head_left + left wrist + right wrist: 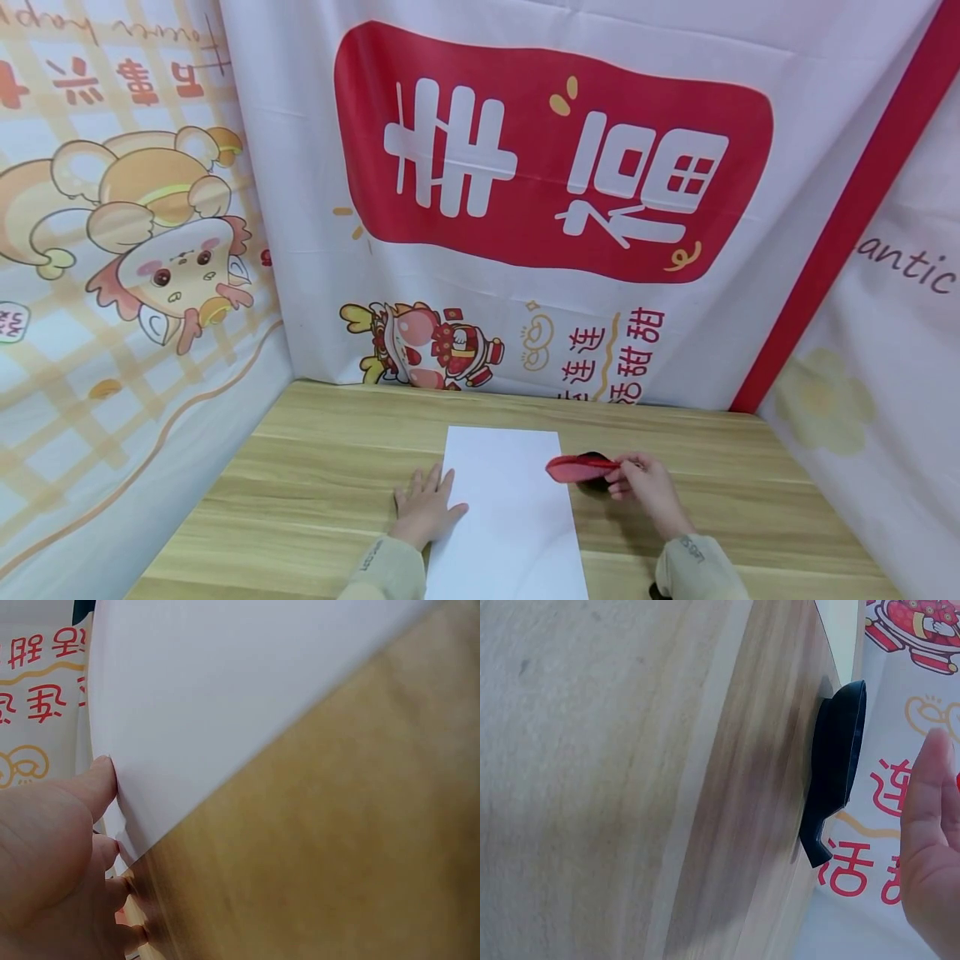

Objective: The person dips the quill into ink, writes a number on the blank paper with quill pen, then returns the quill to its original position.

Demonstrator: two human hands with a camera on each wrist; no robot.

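Observation:
A white sheet of paper [504,508] lies lengthwise on the wooden table. Along its left edge rests my left hand [426,510], fingers spread, with the thumb over the paper. The left wrist view shows this hand [56,847] with its thumb against the paper [195,690]. My right hand [647,490] pinches the narrow end of a red leaf-shaped thing [576,470], whose broad oval end points left over the paper's right edge. Partly hidden behind it is a black round dish [597,482]. In the right wrist view the dish [832,757] has a spout-like projection.
The wood-grain table [315,467] extends on both sides of the paper. Printed white cloth [300,208] hangs behind the table, and more cloth hangs at the left and right. A small black thing [657,592] shows beside the right sleeve [697,571].

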